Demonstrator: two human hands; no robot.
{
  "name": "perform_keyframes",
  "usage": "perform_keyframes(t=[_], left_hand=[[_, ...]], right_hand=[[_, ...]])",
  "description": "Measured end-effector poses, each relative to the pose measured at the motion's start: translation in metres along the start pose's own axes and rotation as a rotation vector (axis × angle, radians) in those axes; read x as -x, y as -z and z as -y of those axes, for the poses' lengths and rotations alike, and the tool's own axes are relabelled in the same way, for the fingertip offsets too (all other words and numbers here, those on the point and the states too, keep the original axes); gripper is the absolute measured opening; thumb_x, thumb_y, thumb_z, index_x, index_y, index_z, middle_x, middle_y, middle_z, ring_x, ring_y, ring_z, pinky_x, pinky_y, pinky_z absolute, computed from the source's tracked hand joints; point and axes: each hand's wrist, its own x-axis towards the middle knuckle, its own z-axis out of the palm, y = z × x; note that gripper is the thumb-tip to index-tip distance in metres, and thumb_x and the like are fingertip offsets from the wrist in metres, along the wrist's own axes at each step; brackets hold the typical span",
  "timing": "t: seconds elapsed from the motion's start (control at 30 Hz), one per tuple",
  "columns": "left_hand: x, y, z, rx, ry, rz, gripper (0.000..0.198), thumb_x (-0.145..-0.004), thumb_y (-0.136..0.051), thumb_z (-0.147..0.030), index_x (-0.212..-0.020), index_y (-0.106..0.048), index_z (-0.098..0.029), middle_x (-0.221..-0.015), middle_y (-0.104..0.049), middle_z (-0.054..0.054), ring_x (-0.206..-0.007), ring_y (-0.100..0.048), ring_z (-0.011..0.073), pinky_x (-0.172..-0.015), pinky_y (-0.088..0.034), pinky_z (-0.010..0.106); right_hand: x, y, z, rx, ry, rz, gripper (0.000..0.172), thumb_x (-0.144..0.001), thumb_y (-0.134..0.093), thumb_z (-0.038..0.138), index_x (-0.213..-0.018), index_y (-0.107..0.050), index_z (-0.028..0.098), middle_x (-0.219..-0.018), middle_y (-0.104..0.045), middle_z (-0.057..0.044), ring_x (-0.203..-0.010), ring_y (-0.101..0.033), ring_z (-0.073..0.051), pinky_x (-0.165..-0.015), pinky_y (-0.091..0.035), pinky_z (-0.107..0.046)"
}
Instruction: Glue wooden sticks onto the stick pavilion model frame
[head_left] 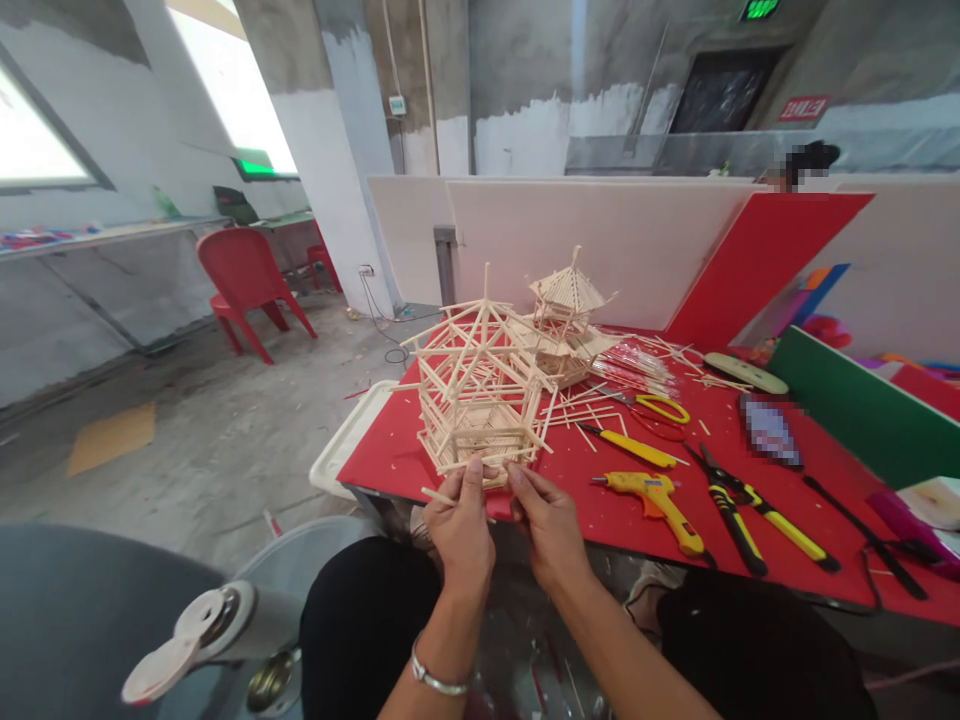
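Observation:
My left hand is closed on a thin wooden stick, whose pale end juts out to the left. Close beside it, my right hand pinches thumb and fingers together; what lies between them is mostly hidden. Both hands are at the table's front edge, just before an open pavilion frame built of pale sticks, with a slatted floor and bare roof ribs. Whether the fingertips touch the frame, I cannot tell. Behind it stands a second stick pavilion with a covered, pointed roof.
On the red tabletop to the right lie a yellow glue gun, a utility knife, scissors and cutters. Loose sticks lie beside the pavilions. A lidded flask stands lower left; a red chair is farther back.

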Motion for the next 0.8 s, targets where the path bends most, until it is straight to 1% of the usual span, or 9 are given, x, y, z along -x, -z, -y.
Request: perform_keyframes(t=[0.13,0.33,0.47,0.6,0.8], left_hand=[[-0.0006,-0.0008,0.0016,-0.009,0.006,0.005,0.019,-0.077,-0.072,-0.031,-0.068,-0.072,-0.015,-0.063,-0.065,0.001,-0.054,-0.054,0.0081,-0.051,-0.042,0.018],[-0.0016,-0.0002,0.0045,-0.026,0.007,0.007,0.021,-0.078,-0.071,-0.032,-0.068,-0.072,-0.014,-0.064,-0.066,0.001,-0.053,-0.052,0.0078,-0.050,-0.041,0.018],[-0.0010,-0.0010,0.0031,0.005,0.007,0.016,0.019,-0.078,-0.071,-0.030,-0.068,-0.072,-0.015,-0.064,-0.066,0.001,-0.057,-0.056,0.0087,-0.053,-0.044,0.018],[-0.0013,-0.0022,0.0008,-0.011,-0.005,0.023,0.019,-0.078,-0.071,-0.030,-0.068,-0.072,-0.015,-0.061,-0.065,0.001,-0.058,-0.058,0.0097,-0.056,-0.046,0.019],[-0.0029,-0.0014,0.0010,-0.026,-0.017,0.026,0.018,-0.078,-0.071,-0.031,-0.070,-0.073,-0.015,-0.062,-0.066,0.001,-0.058,-0.059,0.0099,-0.057,-0.048,0.019]], right_hand=[[-0.0031,-0.0050,0.0000,-0.038,0.034,0.014,0.033,-0.065,-0.080,0.047,-0.073,-0.072,0.016,-0.052,-0.045,0.006,-0.049,-0.032,-0.005,-0.044,-0.024,-0.018],[-0.0049,-0.0058,0.0010,-0.051,0.046,0.022,0.033,-0.066,-0.079,0.046,-0.066,-0.067,0.016,-0.052,-0.041,0.007,-0.050,-0.030,-0.005,-0.045,-0.026,-0.018],[-0.0050,-0.0079,0.0032,-0.044,0.043,0.032,0.034,-0.066,-0.079,0.047,-0.068,-0.068,0.015,-0.053,-0.043,0.006,-0.050,-0.031,-0.005,-0.045,-0.028,-0.018],[-0.0064,-0.0100,0.0029,-0.049,0.061,0.038,0.032,-0.068,-0.078,0.046,-0.068,-0.068,0.016,-0.052,-0.042,0.006,-0.050,-0.030,-0.005,-0.045,-0.025,-0.018],[-0.0092,-0.0097,0.0001,-0.061,0.060,0.046,0.030,-0.069,-0.078,0.045,-0.074,-0.070,0.016,-0.054,-0.046,0.006,-0.050,-0.030,-0.006,-0.045,-0.025,-0.019]])
